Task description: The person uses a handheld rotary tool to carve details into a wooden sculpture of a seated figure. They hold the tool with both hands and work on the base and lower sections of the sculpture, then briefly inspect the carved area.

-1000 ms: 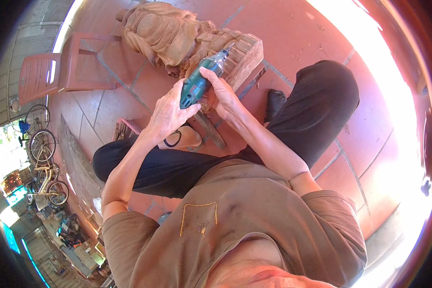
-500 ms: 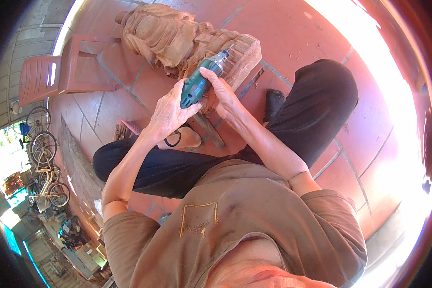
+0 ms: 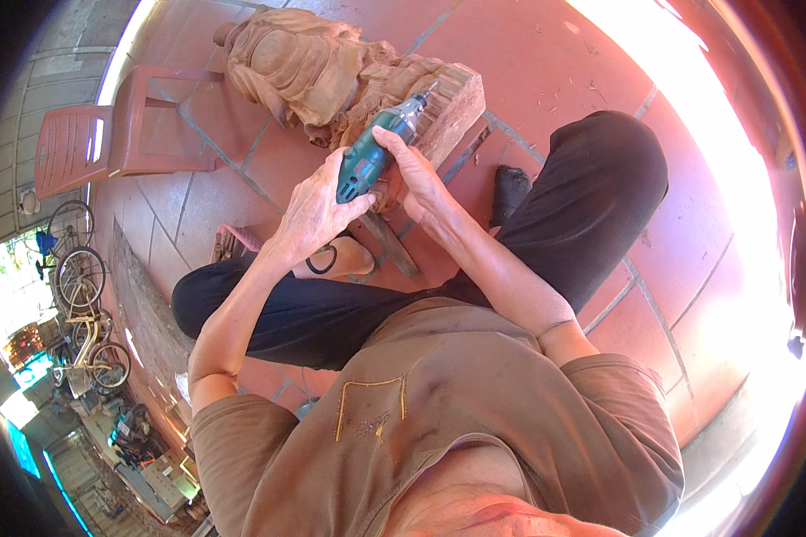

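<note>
Hardly anything has moved: both hands (image 3: 313, 213) (image 3: 415, 186) grip a green rotary tool (image 3: 364, 161) near a wooden carving (image 3: 304, 64).

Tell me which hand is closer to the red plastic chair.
Left. The left hand, right of the chair, holds the rear of the green power tool; the right hand is farther right, gripping it nearer the bit.

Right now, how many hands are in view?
2: the left hand at the rear of the green power tool, the right hand along its right side; both are partly hidden.
</note>
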The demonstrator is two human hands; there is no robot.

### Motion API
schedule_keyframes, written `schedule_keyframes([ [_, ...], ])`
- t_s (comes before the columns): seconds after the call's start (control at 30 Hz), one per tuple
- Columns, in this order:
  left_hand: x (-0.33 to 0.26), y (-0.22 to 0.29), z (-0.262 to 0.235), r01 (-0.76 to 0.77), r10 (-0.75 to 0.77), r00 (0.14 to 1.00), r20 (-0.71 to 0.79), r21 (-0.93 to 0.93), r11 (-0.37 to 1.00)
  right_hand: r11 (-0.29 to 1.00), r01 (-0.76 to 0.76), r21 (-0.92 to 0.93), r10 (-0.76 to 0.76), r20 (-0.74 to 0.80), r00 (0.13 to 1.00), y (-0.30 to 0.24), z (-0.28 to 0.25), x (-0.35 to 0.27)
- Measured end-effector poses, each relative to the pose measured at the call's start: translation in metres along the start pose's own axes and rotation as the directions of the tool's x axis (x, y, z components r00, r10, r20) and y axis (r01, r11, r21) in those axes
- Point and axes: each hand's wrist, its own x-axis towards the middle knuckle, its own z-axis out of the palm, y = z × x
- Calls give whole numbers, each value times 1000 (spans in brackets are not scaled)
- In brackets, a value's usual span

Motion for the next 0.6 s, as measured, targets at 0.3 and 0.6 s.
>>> schedule_keyframes([
  [0.3,-2,-2,3,11,-11,1000,-13,-3,1000,1000,-23,-17,23,-11,1000,0,1,0],
  [0.6,-2,-4,3,7,-7,1000,-15,-13,1000,1000,-10,-10,10,1,1000,-1,1,-1],
])
